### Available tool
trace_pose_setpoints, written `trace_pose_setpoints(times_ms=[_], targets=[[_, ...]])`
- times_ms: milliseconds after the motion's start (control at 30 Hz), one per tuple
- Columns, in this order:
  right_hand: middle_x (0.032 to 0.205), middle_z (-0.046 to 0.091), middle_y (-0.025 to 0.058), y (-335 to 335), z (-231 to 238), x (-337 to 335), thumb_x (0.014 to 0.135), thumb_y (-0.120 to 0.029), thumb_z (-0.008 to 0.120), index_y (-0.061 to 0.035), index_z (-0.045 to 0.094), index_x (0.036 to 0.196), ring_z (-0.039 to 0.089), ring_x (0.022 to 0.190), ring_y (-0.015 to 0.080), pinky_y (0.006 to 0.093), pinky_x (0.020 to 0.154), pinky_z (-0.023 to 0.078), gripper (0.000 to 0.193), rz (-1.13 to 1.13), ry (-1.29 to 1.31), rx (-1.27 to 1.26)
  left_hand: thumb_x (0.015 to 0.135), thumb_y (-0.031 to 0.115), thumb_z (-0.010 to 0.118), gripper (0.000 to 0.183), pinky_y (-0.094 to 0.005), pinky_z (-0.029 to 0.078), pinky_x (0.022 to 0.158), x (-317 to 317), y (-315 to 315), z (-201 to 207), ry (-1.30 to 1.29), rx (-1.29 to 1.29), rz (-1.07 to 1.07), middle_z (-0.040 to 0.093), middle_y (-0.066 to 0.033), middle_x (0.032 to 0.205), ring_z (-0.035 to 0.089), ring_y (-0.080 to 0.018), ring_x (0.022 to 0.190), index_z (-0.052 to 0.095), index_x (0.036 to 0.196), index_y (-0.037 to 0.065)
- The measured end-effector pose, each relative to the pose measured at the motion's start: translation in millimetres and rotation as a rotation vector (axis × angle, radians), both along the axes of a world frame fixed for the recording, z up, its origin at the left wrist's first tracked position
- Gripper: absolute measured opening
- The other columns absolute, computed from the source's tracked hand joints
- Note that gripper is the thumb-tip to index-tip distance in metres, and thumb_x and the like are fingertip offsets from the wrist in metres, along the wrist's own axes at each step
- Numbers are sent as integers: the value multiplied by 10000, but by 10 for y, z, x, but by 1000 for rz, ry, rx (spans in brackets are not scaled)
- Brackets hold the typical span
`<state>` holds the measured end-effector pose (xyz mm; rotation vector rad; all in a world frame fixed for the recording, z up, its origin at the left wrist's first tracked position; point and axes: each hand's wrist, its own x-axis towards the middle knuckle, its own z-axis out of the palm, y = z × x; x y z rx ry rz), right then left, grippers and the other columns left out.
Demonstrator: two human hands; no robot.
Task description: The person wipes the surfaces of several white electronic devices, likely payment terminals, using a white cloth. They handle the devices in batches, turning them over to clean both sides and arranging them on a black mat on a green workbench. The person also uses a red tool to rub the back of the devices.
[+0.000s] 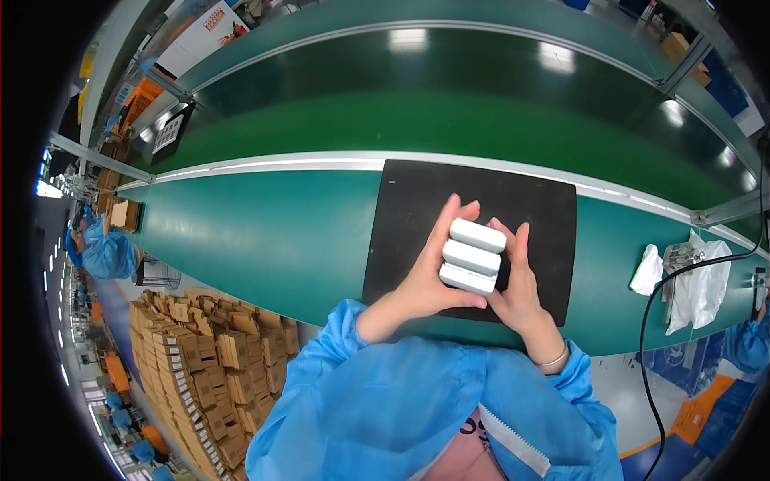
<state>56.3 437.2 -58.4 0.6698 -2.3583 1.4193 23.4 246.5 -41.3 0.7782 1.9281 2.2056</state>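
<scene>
My left hand (423,279) grips a stack of three white, rounded rectangular blocks (472,256) from the left side, its fingers along their ends and its thumb at the near edge. Curved round the right side, my right hand (520,290) has fingertips against the far right end of the stack; a dark gap shows between its palm and the blocks. The blocks lie side by side in parallel rows, and their exact kind cannot be made out. Beneath both hands is a black mat (401,232) on the green bench.
A green conveyor belt (337,120) runs beyond the bench's metal rail. To the right are a white cloth (646,270), a clear plastic bag (706,289) and a hanging black cable (644,353). Many stacked cardboard boxes (208,361) stand at lower left. A co-worker in blue (110,250) is far left.
</scene>
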Motion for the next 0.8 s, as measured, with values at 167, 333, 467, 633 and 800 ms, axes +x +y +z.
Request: trace_pose_setpoints(times_ms=[167,333,467,633,800], targets=[[1469,520,268,-1,14,20,746,-52,864,-8,49,1647,567,1298,430,483,1082,474,1216,34,-129,60,585,435,1003,1432,-517,330,1203,24,-147,-96,420,-267,-51,378,-248,1592,416,-420,1451,123,1639,27],[1467,516,291,-52,-58,19,769,-78,852,21,86,1638,530,1343,436,493,1116,434,1163,-113,-132,242,581,460,994,1455,-544,310,1206,21,-120,-172,372,-181,-28,340,-265,1605,389,-442,1462,100,1637,11],[1480,505,300,-70,-68,18,774,-79,845,31,106,1633,515,1359,439,494,1122,427,1138,-118,-117,228,547,505,1003,1575,-514,334,1195,11,-126,-142,422,-268,-39,269,-328,1625,361,-442,1489,-15,1645,17],[1430,563,249,-71,-74,5,760,-57,840,26,161,1624,544,1330,413,485,1110,439,1101,-131,-109,230,551,497,1003,1569,-504,346,1188,14,-96,-207,417,-238,-22,251,-324,1632,361,-438,1489,-20,1653,50],[1335,637,175,78,110,-5,714,-53,865,-9,280,1598,581,1288,365,464,1103,448,1061,-122,-135,174,589,409,1003,1388,-478,388,1174,-116,-342,-113,282,-130,-61,300,-249,1634,417,-381,1467,169,1660,119]])
